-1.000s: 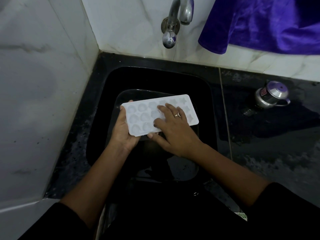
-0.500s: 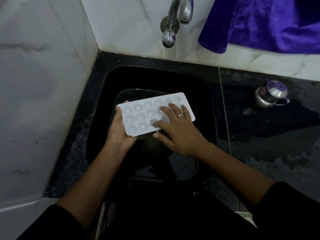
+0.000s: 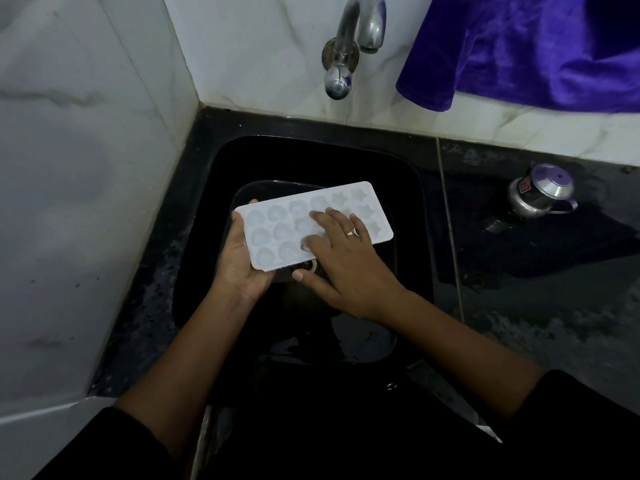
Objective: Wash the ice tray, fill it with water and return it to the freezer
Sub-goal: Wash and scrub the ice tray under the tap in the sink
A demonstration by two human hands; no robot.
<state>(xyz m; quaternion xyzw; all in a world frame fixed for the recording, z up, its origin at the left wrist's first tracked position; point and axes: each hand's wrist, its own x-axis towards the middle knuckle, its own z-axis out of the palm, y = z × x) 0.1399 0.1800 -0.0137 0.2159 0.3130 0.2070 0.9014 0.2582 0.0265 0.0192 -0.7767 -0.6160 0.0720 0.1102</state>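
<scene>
Where it is held over the black sink (image 3: 412, 209), the white ice tray (image 3: 273, 230) lies almost flat with its moulded cups up, its long side running left to right and the far right end a little higher. Part of its middle and near edge is covered by the right grip (image 3: 346, 268), and whether the cups hold water cannot be told.

The left grip (image 3: 239, 268) clasps the tray's left end. Its thumb lies along the short edge and its palm is beneath, while its fingers are hidden under the plastic. The right grip is spread and released, its straight fingers (image 3: 322, 220) resting on the cups and the thumb hanging free below the near edge. A ring (image 3: 353, 232) sits on one finger.

Under the tray a dark dish (image 3: 242, 194) stands in the sink, hard to make out in the gloom. Above, the steel tap (image 3: 341, 53) is cut off by the top edge, as is the purple cloth (image 3: 519, 46) beside it. A small steel pot (image 3: 538, 194) stands on the dark worktop (image 3: 554, 289), well apart to the right.
</scene>
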